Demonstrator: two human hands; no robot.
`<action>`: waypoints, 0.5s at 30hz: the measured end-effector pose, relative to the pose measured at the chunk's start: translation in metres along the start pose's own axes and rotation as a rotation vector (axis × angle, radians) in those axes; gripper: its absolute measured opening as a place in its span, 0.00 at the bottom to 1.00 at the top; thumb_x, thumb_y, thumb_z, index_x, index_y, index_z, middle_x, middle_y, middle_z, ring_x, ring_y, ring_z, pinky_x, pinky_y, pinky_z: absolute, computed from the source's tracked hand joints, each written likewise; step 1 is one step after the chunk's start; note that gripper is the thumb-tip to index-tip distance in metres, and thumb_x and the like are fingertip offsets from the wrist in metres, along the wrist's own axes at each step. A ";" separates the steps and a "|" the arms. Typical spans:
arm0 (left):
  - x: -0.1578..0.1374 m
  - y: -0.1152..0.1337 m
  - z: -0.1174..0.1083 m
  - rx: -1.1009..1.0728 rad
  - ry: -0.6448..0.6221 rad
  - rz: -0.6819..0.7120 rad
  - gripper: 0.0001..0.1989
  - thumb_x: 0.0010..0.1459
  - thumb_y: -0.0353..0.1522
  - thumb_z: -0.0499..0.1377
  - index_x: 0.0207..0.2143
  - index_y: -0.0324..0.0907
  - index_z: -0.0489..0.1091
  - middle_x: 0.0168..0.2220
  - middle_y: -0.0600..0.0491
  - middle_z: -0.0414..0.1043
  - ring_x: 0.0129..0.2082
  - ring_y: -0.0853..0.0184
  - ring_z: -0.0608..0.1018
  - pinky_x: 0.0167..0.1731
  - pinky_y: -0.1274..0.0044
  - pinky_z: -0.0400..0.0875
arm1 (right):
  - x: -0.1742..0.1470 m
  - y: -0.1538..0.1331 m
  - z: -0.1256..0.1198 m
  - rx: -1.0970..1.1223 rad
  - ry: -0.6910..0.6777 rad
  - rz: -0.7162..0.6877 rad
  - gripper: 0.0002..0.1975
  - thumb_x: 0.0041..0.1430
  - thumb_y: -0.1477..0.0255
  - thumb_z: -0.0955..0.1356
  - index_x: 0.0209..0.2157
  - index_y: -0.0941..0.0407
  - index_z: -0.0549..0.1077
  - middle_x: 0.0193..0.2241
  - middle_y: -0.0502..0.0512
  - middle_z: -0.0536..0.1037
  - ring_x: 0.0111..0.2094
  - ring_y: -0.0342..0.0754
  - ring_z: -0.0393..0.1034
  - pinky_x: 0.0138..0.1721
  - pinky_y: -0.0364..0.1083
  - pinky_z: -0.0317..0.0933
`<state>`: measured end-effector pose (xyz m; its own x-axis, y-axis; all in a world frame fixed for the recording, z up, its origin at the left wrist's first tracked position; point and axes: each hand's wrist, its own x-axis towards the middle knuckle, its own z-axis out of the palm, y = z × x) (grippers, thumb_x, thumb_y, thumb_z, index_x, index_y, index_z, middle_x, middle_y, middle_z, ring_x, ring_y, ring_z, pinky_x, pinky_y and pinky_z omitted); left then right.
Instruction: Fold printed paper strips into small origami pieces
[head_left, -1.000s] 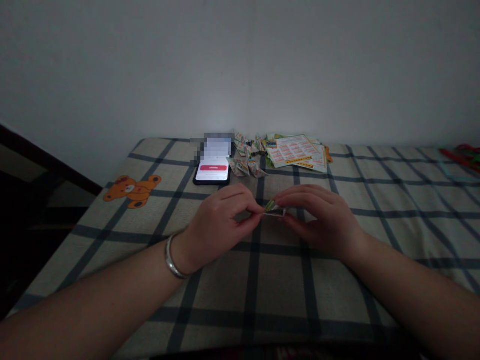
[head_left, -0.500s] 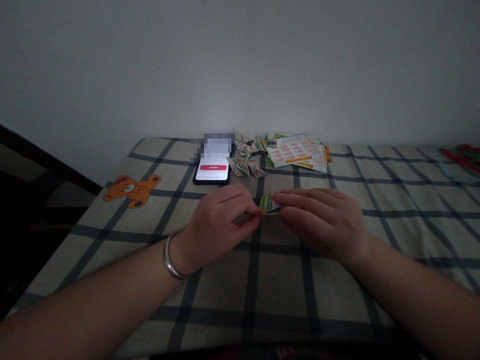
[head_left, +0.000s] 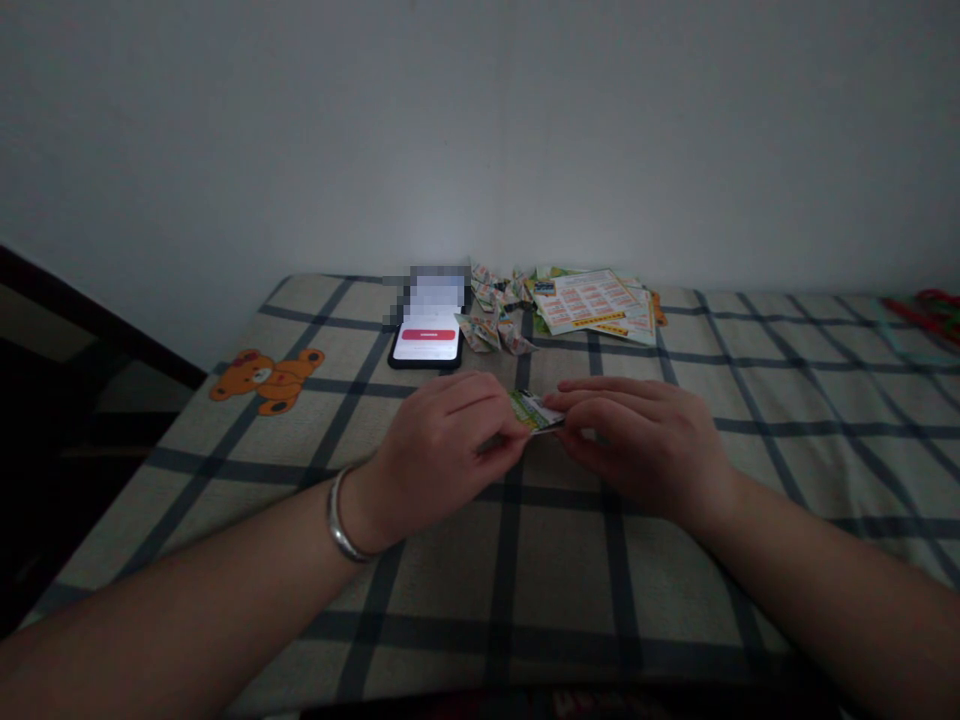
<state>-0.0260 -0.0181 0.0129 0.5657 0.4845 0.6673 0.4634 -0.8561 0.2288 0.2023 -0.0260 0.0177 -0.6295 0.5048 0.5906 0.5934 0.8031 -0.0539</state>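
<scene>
Between my two hands is a small folded piece of printed paper (head_left: 534, 411), green and white, held just above the checked cloth. My left hand (head_left: 454, 445), with a silver bangle (head_left: 341, 515) at its wrist, pinches the paper's left side between thumb and forefinger. On the other side my right hand (head_left: 649, 440) grips the right edge, thumb below and fingers on top. Parts of the paper are hidden under the fingers. Just beyond lie several folded paper shapes (head_left: 495, 330) with similar print.
A lit phone (head_left: 427, 345) lies left of the folded shapes. Flat printed sheets (head_left: 592, 305) are stacked to their right, near the wall (head_left: 480, 130). A bear figure (head_left: 262, 378) is on the checked tablecloth (head_left: 562, 570) at left. Something red (head_left: 934, 310) sits at the far right.
The right hand's fingers have shifted and bent on the paper, and its thumb has drawn in. More of the paper's white face shows. The left hand keeps its pinch.
</scene>
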 end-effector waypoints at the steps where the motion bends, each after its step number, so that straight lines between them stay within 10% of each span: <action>1: 0.000 0.000 0.000 -0.004 0.001 0.000 0.06 0.57 0.25 0.61 0.26 0.37 0.71 0.28 0.51 0.71 0.31 0.67 0.74 0.31 0.75 0.70 | 0.000 0.000 0.000 0.005 0.004 0.005 0.05 0.60 0.72 0.70 0.38 0.53 0.70 0.42 0.51 0.82 0.45 0.48 0.77 0.42 0.47 0.72; 15: -0.001 -0.004 -0.001 -0.056 -0.005 -0.009 0.04 0.60 0.25 0.60 0.31 0.38 0.71 0.30 0.52 0.71 0.33 0.68 0.74 0.34 0.77 0.71 | 0.000 0.006 0.005 0.164 0.036 0.053 0.12 0.60 0.77 0.68 0.46 0.55 0.74 0.45 0.54 0.81 0.48 0.47 0.75 0.48 0.46 0.71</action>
<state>-0.0291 -0.0158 0.0120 0.5646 0.4934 0.6617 0.4298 -0.8601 0.2746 0.2030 -0.0197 0.0131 -0.5794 0.5388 0.6115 0.5340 0.8178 -0.2146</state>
